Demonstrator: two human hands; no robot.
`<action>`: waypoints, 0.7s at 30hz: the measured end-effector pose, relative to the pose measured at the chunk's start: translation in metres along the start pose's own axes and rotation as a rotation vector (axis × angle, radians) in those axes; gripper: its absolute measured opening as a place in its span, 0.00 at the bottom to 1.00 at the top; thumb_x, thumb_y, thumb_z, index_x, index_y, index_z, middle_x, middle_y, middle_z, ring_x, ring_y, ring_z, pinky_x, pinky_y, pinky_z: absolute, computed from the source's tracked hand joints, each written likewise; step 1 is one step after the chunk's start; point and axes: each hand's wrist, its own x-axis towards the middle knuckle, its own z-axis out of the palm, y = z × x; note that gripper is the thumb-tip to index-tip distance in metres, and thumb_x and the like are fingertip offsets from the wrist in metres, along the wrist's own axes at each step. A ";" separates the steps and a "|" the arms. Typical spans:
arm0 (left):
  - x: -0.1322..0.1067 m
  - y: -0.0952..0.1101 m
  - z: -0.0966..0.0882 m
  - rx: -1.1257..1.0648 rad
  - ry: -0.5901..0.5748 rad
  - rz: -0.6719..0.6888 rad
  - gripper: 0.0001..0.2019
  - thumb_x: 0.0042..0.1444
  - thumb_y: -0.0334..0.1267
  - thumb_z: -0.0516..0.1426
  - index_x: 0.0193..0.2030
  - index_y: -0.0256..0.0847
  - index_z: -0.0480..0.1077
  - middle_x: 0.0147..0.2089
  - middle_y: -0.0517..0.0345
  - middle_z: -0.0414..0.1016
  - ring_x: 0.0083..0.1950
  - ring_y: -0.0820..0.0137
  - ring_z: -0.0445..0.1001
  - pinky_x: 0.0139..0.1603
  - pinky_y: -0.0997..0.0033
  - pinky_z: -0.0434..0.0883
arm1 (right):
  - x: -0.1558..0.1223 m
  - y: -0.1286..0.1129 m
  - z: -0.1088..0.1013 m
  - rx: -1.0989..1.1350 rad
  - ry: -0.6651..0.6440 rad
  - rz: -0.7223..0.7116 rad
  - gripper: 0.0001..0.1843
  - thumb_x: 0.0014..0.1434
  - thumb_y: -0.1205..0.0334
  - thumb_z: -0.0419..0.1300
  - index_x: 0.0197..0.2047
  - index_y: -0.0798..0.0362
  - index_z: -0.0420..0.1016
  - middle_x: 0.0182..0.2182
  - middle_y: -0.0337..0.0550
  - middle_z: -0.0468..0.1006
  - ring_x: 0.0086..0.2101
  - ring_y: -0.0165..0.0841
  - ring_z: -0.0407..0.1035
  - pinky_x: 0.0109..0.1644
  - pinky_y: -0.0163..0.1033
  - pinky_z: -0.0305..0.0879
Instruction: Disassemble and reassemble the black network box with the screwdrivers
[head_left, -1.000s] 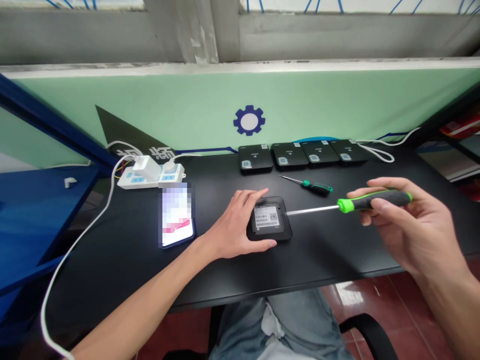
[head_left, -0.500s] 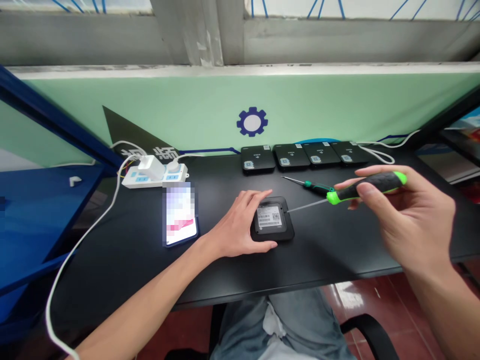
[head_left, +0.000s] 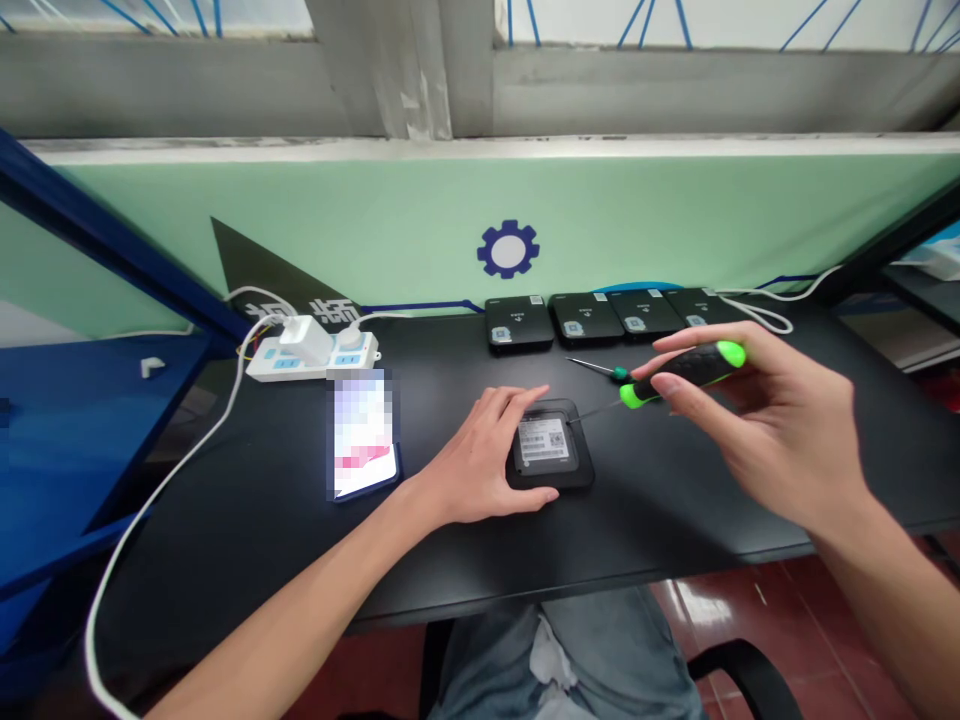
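Note:
A small black square box [head_left: 586,468] lies flat on the desk, its white printed label [head_left: 544,440] facing up. My left hand [head_left: 491,460] wraps round the left side of the box, fingers along the far edge and thumb along the near one. In my right hand [head_left: 765,420] is a screwdriver [head_left: 686,372] with a black and bright green handle. Its thin shaft slants down to the left, and the tip is at the upper right corner of the label area. Behind it, partly hidden, lies a second, smaller screwdriver [head_left: 600,368] with a green collar.
Several similar black boxes [head_left: 519,325] stand in a row along the green panel [head_left: 360,220]. A phone [head_left: 364,440] with a lit screen lies left of my left hand. Farther back is a white power strip [head_left: 315,352], whose white cable [head_left: 169,480] runs down the left side.
My right hand has moved left with the screwdriver, bringing its tip in over the label area's upper right corner. My left hand stays on the box.

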 end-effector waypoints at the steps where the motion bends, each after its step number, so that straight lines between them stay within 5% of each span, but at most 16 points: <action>1: 0.000 0.000 0.000 -0.001 -0.001 0.001 0.57 0.59 0.49 0.78 0.88 0.54 0.54 0.77 0.41 0.69 0.78 0.39 0.69 0.80 0.29 0.71 | 0.001 -0.002 0.000 -0.018 -0.016 -0.013 0.12 0.72 0.49 0.75 0.57 0.38 0.87 0.46 0.39 0.93 0.37 0.39 0.87 0.41 0.45 0.83; 13: 0.000 0.000 -0.001 -0.011 -0.003 0.001 0.55 0.59 0.49 0.78 0.87 0.53 0.55 0.77 0.42 0.68 0.78 0.40 0.68 0.80 0.31 0.71 | 0.032 -0.022 0.017 -0.223 -0.190 -0.363 0.09 0.77 0.48 0.70 0.49 0.42 0.78 0.32 0.35 0.84 0.27 0.35 0.77 0.31 0.43 0.68; 21: 0.000 0.000 0.000 0.002 0.002 0.020 0.56 0.59 0.47 0.78 0.87 0.54 0.54 0.77 0.42 0.69 0.76 0.41 0.69 0.79 0.33 0.71 | 0.039 -0.033 0.018 -0.685 -0.174 -0.377 0.22 0.78 0.38 0.61 0.39 0.44 0.67 0.19 0.34 0.68 0.19 0.33 0.56 0.30 0.41 0.47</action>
